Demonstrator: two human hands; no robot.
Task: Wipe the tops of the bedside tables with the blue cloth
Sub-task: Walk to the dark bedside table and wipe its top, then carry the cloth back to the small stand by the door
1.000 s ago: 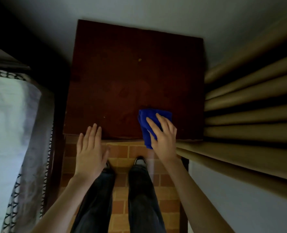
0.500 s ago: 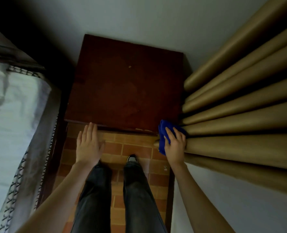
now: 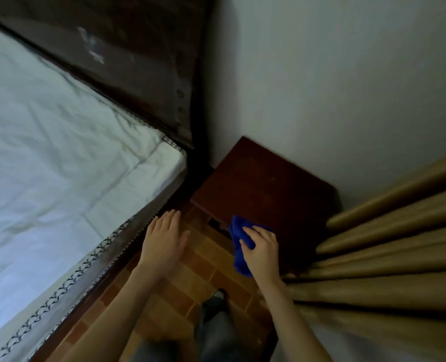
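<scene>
From my head camera, my right hand (image 3: 262,253) has drawn the blue cloth (image 3: 238,232) off the top of the bedside table (image 3: 263,189), where it was pressed a second ago. My fingers now curl round it, bunched at the table's front edge, partly over the brick floor (image 3: 190,273). My left hand (image 3: 164,241) holds nothing, fingers straight and together, beside the bed (image 3: 59,152). My view has swung towards the bed, so I judge this top finished and the other table next.

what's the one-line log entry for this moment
right hand: holds blue cloth at front edge of bedside table | left hand: open, holds nothing, above tiled floor beside bed
</scene>
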